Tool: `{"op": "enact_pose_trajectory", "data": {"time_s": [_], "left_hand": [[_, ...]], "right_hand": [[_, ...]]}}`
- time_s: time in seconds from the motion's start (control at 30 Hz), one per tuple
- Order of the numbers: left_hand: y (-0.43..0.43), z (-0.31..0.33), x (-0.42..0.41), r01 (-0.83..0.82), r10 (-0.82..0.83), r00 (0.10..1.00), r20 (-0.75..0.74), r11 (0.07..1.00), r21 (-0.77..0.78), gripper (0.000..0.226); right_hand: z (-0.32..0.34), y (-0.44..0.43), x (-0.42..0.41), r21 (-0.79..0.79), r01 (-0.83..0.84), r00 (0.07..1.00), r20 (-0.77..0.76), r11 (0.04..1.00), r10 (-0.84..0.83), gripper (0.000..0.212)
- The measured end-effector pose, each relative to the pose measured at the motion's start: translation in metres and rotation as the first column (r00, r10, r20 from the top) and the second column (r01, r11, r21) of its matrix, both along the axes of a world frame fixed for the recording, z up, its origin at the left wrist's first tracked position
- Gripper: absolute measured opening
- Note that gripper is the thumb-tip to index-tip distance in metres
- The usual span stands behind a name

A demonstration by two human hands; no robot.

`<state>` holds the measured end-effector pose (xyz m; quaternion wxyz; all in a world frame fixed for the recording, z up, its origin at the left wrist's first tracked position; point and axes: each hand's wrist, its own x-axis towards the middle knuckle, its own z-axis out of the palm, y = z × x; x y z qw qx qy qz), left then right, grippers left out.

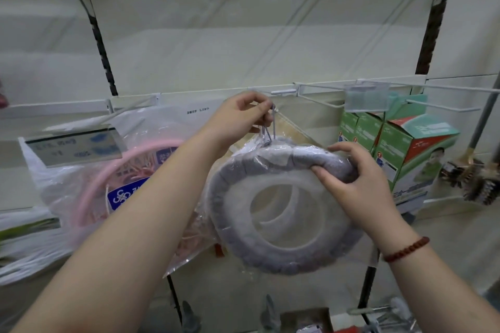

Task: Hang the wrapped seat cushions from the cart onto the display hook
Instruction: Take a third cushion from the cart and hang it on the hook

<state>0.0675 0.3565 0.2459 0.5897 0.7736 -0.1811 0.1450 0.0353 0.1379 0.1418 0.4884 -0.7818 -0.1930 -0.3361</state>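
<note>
A grey ring-shaped seat cushion (238,224) in clear plastic wrap hangs in front of the shelf wall at centre. My left hand (240,116) pinches the thin loop at the cushion's top, right at the tip of a white display hook (282,92). Whether the loop is over the hook I cannot tell. My right hand (354,184) grips the cushion's upper right rim, thumb on the front. A red bead bracelet sits on that wrist. The cart is out of sight.
A bagged pink hoop item (108,178) hangs to the left behind a price tag holder (73,146). Green boxes (411,154) stand on the right under white wire hooks (433,105). Brushes (470,173) hang at far right. More hooks jut out overhead.
</note>
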Motion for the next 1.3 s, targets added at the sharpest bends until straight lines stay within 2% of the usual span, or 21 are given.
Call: {"op": "enact_pose_trajectory", "data": {"time_s": [0.17,0.33,0.47,0.7,0.77,0.87,1.0,1.13,1.23,1.3], "left_hand": [[-0.001,0.002,0.012,-0.013,0.013,1.0,0.011,1.0,0.0,0.015],[-0.002,0.003,0.019,-0.026,0.029,0.991,0.131,0.999,-0.024,0.01],[-0.003,0.002,0.023,-0.041,0.04,0.987,0.157,0.999,0.0,0.01],[-0.002,-0.004,0.018,0.03,-0.012,0.976,0.218,0.996,-0.083,0.009],[-0.004,-0.005,0.019,0.025,-0.009,0.978,0.208,0.997,-0.074,0.009],[-0.007,-0.005,0.025,-0.06,0.068,0.98,0.188,0.997,-0.047,0.017],[-0.005,-0.004,0.036,-0.156,0.155,0.969,0.192,0.988,-0.009,0.014],[-0.002,-0.003,0.05,-0.215,0.212,0.966,0.146,0.977,0.002,0.012],[0.001,-0.005,0.059,-0.234,0.226,0.961,0.159,0.972,0.034,0.01],[0.003,-0.008,0.064,-0.248,0.237,0.96,0.152,0.967,0.058,0.013]], "right_hand": [[0.003,-0.003,0.009,0.034,0.029,1.0,0.0,0.999,-0.029,0.032],[0.003,-0.008,0.013,0.065,0.028,1.0,0.002,0.998,-0.028,0.032],[0.0,-0.008,0.019,0.07,0.048,0.999,-0.013,0.996,-0.047,0.032],[-0.009,-0.007,0.011,0.069,0.051,0.987,0.152,0.996,-0.061,0.026],[-0.013,-0.008,0.012,0.083,0.059,0.985,0.158,0.995,-0.071,0.028],[-0.014,-0.009,0.018,0.12,0.072,0.99,0.115,0.99,-0.085,0.03],[-0.011,-0.009,0.028,0.095,0.077,0.996,0.045,0.992,-0.082,0.031],[-0.008,-0.002,0.047,0.063,0.076,0.991,-0.118,0.995,-0.068,0.026],[-0.011,0.002,0.066,-0.031,0.08,0.959,-0.269,0.996,-0.086,0.024],[-0.012,0.004,0.078,-0.095,0.077,0.943,-0.316,0.993,-0.103,0.024]]}}
